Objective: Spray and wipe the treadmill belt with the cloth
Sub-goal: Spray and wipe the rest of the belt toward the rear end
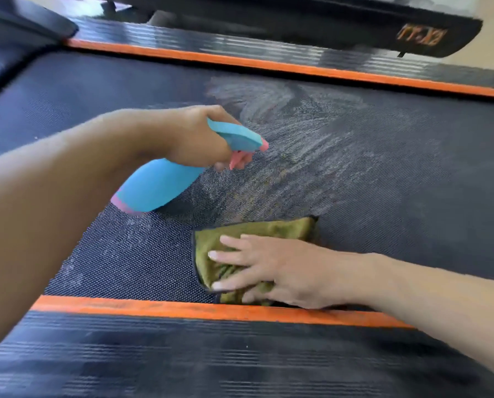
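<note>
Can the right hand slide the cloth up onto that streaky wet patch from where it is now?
Probably yes. The right hand lies flat on the green cloth by the near orange rail, and bare belt leads to the wet streaks. The spray bottle hangs off to the side.

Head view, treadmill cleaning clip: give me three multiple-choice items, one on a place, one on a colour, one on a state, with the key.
1. Where does the cloth lie?
A. on the belt beside the near orange stripe
B. on the far side rail
C. draped over the bottle

2. What colour is the body of the spray bottle?
A. white
B. blue
C. orange

3. How does the left hand stand?
A. flat on the belt
B. gripping the spray bottle
C. hanging free

Key: 1 A, the cloth lies on the belt at the near orange stripe, under the right hand. 2 B, the body is blue with pink trim. 3 B, its fingers wrap the bottle's neck and trigger.
</note>
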Motion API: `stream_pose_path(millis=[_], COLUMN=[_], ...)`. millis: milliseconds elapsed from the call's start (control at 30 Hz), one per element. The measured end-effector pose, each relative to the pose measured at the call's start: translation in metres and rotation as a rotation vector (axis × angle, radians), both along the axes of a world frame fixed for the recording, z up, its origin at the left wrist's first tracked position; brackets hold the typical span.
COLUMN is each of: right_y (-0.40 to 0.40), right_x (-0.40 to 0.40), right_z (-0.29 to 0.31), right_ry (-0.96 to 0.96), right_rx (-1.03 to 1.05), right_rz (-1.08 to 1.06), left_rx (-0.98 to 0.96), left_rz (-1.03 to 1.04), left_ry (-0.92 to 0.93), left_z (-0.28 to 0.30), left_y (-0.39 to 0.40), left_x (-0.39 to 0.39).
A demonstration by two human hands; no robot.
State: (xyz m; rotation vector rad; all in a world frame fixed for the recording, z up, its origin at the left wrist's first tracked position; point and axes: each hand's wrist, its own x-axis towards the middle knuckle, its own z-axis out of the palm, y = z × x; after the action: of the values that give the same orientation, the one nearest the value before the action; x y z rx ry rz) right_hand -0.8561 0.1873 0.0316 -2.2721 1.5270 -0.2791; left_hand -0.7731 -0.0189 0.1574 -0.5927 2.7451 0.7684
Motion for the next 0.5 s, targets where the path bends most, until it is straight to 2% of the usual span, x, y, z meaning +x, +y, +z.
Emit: stream_pose_path(millis=[100,267,333,433,500], right_y=[-0.005,-0.033,-0.03,-0.001,0.015], right_x=[-0.02,-0.088,-0.066,-0.009,-0.003], right_z=[0.008,0.017,0.016,0.014,0.012], right_ry=[-0.013,0.013,0.025,0.027,-0.002], right_rx=[0.033,0.081,0.095,0.04,0.048], right_rz=[0.085,-0.394,-0.314,0.004,0.063], left_rx=[0.022,-0.001,0.003,0.026,0.03], left_rz=[0.009,0.092,0.058,0.018,0.002], left_ry=[-0.037,-0.027,-0.02,-0.047,-0.058], left_z=[0.0,-0.009,-0.011,-0.008,-0.007], left_y=[0.011,0.017,0.015,0.014,0.015], left_x=[-0.004,-0.008,-0.009,-0.01,-0.016])
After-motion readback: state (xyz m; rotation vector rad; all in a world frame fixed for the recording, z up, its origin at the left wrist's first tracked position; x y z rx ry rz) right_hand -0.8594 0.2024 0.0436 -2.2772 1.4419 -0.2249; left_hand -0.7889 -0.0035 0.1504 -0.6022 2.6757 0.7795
